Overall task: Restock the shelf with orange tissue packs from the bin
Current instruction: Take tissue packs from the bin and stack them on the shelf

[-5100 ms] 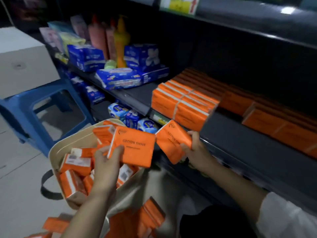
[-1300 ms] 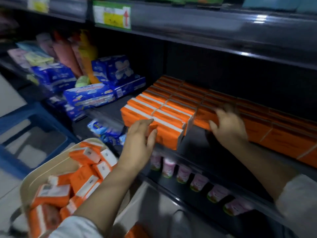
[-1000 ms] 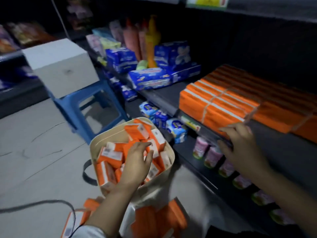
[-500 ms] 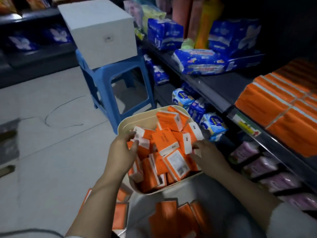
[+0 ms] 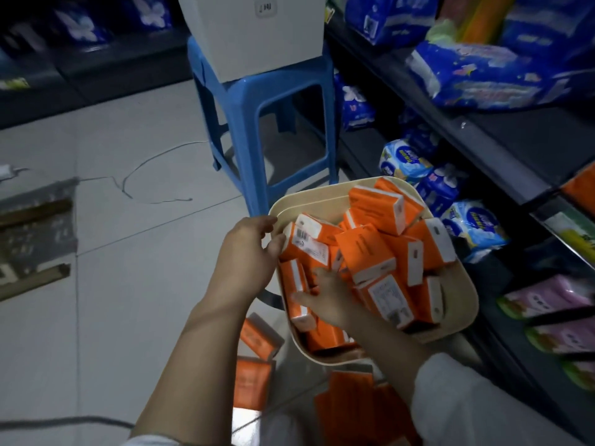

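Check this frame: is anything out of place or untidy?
Yes. Several orange packs lie on the floor beside and below the bin, outside it. Inside, the packs are jumbled at all angles. A loose cable also trails across the floor. Both hands are at the bin.

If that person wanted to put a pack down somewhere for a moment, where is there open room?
The grey tiled floor left of the cream bin is open, apart from a thin cable. The dark shelf board in front of the blue packs is bare. The bin is crowded, and loose orange packs lie on the floor below it.
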Demonstrator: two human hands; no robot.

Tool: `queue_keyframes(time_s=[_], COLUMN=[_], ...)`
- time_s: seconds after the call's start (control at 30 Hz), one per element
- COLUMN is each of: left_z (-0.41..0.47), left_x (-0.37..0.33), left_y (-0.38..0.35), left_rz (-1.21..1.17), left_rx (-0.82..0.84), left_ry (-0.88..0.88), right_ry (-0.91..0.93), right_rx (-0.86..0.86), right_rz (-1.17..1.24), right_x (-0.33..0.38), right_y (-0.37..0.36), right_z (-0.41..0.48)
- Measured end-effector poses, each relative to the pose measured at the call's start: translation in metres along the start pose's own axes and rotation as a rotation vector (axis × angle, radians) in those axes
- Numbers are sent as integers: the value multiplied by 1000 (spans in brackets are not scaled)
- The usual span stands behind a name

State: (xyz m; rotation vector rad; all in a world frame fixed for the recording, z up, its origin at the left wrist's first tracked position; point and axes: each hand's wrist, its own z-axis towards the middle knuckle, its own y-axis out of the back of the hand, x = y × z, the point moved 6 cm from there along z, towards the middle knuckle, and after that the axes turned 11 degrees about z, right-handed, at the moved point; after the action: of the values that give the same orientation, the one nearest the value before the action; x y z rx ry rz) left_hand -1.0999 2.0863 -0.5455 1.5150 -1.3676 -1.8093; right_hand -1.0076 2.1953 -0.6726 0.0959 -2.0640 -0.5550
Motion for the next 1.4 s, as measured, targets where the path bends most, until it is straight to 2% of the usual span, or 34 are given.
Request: queue_keyframes(time_s=[0.17,0.3,0.47,0.6,0.7,0.77,0.8,0.83,0.9,0.97,1.1,1.17,1.33,1.4], left_z=[-2,-3,-4,-5,-5,-5,-5,-4,-2,0,0,-1,-2,-3], left_x=[-6,-10,-13,-12,-17,-19,-19,-19,-15,-11,-9,-11,-14,-16], left_y=[0,-3,-18,-35,-44,-44,-42,-39,-30,-22,-17,-17,-16,-16], left_rz=[-36,-39,62,105,119,76,83,110,151,161,148,132,124,123], left_rx=[44,79,170,334,396,404,382,339,229,151,95,95,115,130], left_ry=[-51,-79,-147,-143,-182,-168,-157,-142,-82,-4,75,82,100,102], right_ry=[-162,-186,-112,-47,-1,11,11,11,-2,9,64,57,-71,-133], right_rx=[85,86,145,267,332,290,205,78,-186,-271,-78,-30,-7,-8], right_rz=[49,-69,183,238,272,312,328,306,107,-179,-596,-691,-615,-496], right_x=[-27,-37,-13,14,29,31,29,23,3,-14,-36,-43,-60,-61], right_y=[-22,0,43,70,83,94,102,111,129,132,107,99,95,95], right_z=[-1,-5,-19,-26,-29,-26,-22,-17,-5,1,8,13,26,29])
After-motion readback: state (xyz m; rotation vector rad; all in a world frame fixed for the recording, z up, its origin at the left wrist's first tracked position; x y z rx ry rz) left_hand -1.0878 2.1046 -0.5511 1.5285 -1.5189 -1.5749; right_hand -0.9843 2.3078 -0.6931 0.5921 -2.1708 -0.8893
